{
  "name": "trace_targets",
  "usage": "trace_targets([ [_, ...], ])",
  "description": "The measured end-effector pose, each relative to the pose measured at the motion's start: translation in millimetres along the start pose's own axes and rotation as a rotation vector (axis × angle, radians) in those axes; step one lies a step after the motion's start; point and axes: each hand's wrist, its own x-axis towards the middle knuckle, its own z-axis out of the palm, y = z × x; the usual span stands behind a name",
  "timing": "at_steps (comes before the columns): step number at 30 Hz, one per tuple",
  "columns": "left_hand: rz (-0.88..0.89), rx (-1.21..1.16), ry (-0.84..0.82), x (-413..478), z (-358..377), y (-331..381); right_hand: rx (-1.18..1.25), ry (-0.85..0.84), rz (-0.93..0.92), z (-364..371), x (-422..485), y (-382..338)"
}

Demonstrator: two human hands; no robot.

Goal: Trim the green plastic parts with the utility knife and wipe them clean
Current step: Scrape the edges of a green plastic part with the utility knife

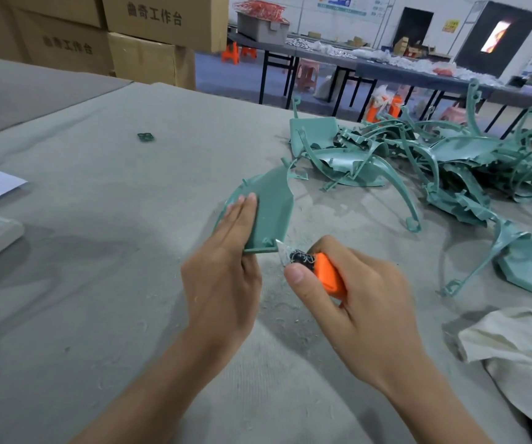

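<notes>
Two hands busy here, and we start left: our left hand (223,261) lays its fingers straight and together, flat along the left side of the green part (272,203), pinning it to the table (98,267). Just right of that palm, the utility knife (320,270) touches its blade tip to the part's near corner, our right hand (364,302) curled tight round the orange handle, thumb forward. We judge the part thin, light, stiff but springy, best pressed flat close to the cut. Beyond the knife fingers lies the pile of green parts (444,161); right of them, the rag (514,347).
</notes>
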Motion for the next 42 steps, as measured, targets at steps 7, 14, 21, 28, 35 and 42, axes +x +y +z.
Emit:
trace_targets([
  [7, 0.12, -0.042, -0.051, -7.5, -1.8, 0.7, 0.026, 0.036, 0.061, 1.0, 1.6, 3.3],
  [14, 0.017, -0.108, -0.105, -10.9, 3.8, 3.4, 0.091, 0.039, 0.05, 1.0, 1.9, 3.9],
  [21, -0.045, -0.139, -0.121, -9.0, 3.5, 3.0, 0.101, 0.016, -0.02, 0.7, 1.8, 1.8],
  [28, -0.005, -0.116, -0.115, -10.6, 3.5, 4.6, 0.14, -0.007, 0.044, -0.4, 3.5, 7.2],
  [35, 0.041, -0.109, -0.154, -11.5, -0.4, 6.7, 0.169, 0.018, 0.119, -0.1, 5.0, 13.1],
  [42, 0.075, -0.102, -0.131, -12.3, 0.5, 10.5, 0.147, 0.143, 0.172, -5.2, 7.1, 29.2],
])
